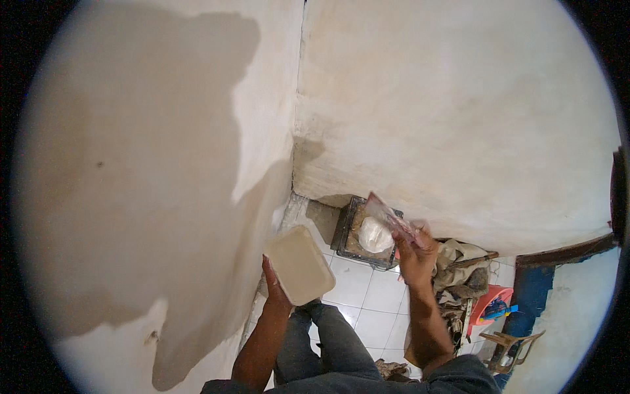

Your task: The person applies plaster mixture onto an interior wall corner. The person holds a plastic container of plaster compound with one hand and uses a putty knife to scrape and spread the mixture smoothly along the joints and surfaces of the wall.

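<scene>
My left hand (277,289) grips the side of a shallow cream rectangular tub (300,266) with rounded corners, close to the left wall. Whether the tub holds a pale filling or shows a bare surface I cannot tell. In my right hand (418,256) is a flat, thin reddish blade-like scraper (387,213), pinched between thumb and fingers and slightly blurred. It is raised, in the picture overlapping a black crate (342,230) on the floor. Inside that crate lies a white plastic bag (375,235), partly covered by the scraper and my fingers.
Two off-white walls meet in a corner; the left wall (164,131) carries my shadow. Right of the crate are crumpled beige cloths (459,266), a red basin (492,304) with blue items, and a wooden stand (508,345). White floor tiles (351,282) surround my legs.
</scene>
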Available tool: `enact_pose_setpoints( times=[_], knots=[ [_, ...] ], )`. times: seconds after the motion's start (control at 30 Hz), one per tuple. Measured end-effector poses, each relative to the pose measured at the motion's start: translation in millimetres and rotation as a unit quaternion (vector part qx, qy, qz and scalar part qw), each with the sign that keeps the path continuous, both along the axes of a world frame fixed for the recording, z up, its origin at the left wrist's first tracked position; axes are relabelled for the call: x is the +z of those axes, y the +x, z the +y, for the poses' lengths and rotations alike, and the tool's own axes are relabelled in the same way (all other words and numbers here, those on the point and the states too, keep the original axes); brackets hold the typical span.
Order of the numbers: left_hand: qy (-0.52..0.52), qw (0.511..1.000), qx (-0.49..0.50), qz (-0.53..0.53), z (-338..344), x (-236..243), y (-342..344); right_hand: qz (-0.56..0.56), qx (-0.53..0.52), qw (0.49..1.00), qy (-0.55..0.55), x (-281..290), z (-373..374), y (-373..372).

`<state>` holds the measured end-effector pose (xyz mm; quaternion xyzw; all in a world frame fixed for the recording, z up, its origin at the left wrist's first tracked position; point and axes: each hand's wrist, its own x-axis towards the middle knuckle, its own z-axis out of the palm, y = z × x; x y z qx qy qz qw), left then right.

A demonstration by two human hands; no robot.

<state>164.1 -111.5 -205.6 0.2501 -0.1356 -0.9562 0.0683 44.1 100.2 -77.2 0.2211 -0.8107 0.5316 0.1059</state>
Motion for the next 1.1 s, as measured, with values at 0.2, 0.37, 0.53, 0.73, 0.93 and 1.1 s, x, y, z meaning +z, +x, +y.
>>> enact_pose_setpoints(
  times=[0.2,0.37,0.53,0.73,0.93,1.1],
  knots=[
    [0.072,0.993,-0.029,0.086,5.0,42.2,-1.2,-0.364,-0.051,0.898,-0.24,22.5,-17.4,72.0],
    [0.045,0.992,-0.028,0.115,8.2,93.4,-5.0,-0.299,-0.046,0.949,-0.089,38.4,-33.7,71.1],
    [0.108,0.962,-0.113,0.225,18.6,110.2,-1.5,-0.137,0.008,0.982,0.131,80.7,-50.0,68.7],
    [0.088,0.961,-0.129,0.229,25.2,106.3,-12.4,-0.114,0.036,0.972,0.203,80.0,-53.7,65.1],
    [0.086,0.958,-0.154,0.226,37.3,123.2,-8.1,-0.136,0.022,0.967,0.216,79.4,-51.2,62.1],
    [0.08,0.945,-0.193,0.251,39.2,130.2,-11.8,-0.093,0.032,0.973,0.209,82.7,-54.8,67.9]
  ],
)
